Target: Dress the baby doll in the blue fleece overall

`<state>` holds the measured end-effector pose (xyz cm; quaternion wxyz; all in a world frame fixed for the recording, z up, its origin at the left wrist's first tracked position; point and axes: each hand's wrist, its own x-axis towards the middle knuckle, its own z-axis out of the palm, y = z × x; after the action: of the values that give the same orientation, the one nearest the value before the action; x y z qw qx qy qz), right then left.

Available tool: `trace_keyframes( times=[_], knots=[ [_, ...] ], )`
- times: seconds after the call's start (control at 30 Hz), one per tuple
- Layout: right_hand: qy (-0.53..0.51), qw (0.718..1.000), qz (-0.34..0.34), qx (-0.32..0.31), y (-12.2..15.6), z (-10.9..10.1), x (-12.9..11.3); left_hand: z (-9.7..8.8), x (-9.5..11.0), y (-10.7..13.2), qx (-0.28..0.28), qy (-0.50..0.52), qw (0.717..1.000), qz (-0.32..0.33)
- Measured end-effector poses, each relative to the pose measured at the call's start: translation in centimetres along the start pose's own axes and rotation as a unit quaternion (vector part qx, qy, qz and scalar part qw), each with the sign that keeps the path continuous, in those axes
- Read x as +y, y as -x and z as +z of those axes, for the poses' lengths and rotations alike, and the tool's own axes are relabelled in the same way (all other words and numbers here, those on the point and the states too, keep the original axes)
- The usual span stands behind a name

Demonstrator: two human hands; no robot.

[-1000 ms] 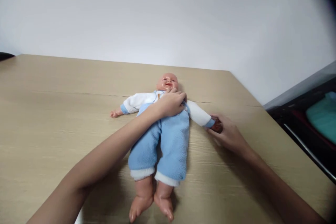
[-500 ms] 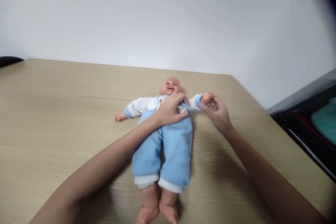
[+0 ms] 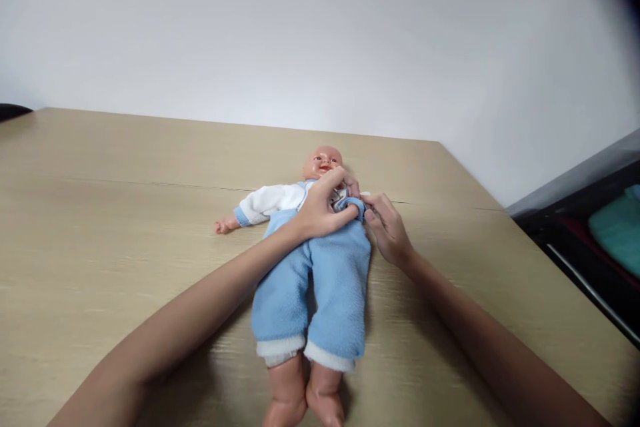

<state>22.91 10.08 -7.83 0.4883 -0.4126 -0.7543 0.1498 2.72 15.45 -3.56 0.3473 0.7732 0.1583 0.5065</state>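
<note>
A baby doll (image 3: 285, 390) lies on its back, feet toward me, in blue fleece overalls (image 3: 337, 287) over a white top with blue cuffs. My left hand (image 3: 325, 203) rests across its chest. Thumb and fingers there are closed on the blue shoulder strap (image 3: 356, 203), holding it away from the body as a loop. Close beside that loop, my right hand (image 3: 387, 227) pinches at the doll's sleeved arm; only a bit of white cloth shows and the doll's hand is hidden. The doll's other arm (image 3: 265, 203) stretches out to the left.
The doll lies on a wooden table (image 3: 125, 227) with a seam running across it. A pale wall (image 3: 300, 33) rises behind. Past the table's right edge is a dark object with turquoise cloth (image 3: 617, 230) on it. A dark rounded shape (image 3: 14, 111) shows at far left.
My right hand has moved left and inward, bringing the doll's arm from outstretched to beside the strap. My left hand keeps hold of the strap, its loop now wider.
</note>
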Motion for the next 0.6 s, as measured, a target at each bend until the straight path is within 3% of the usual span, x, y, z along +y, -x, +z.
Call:
trace_keyframes(
  times=[0.2, 0.3, 0.43, 0.5, 0.6],
  knots=[
    [0.018, 1.000, -0.015, -0.020, 0.0, 0.2, -0.5, -0.3, -0.8, -1.4, -0.028, 0.098, 0.975, -0.196],
    [0.011, 1.000, -0.003, -0.011, 0.1, 0.5, -0.5, -0.4, -1.5, -1.9, -0.038, 0.099, 0.970, -0.219],
    [-0.080, 0.994, 0.070, 0.036, 0.1, 0.9, -0.2, -0.7, -1.9, -2.0, -0.058, 0.058, 0.969, -0.231],
    [-0.152, 0.980, 0.120, 0.042, 0.0, 1.1, -0.1, -0.7, -2.0, -1.9, -0.066, 0.028, 0.970, -0.233],
    [-0.285, 0.936, 0.203, 0.026, -0.2, 1.3, -0.1, -0.7, -2.1, -1.8, -0.068, -0.050, 0.972, -0.217]
  ],
)
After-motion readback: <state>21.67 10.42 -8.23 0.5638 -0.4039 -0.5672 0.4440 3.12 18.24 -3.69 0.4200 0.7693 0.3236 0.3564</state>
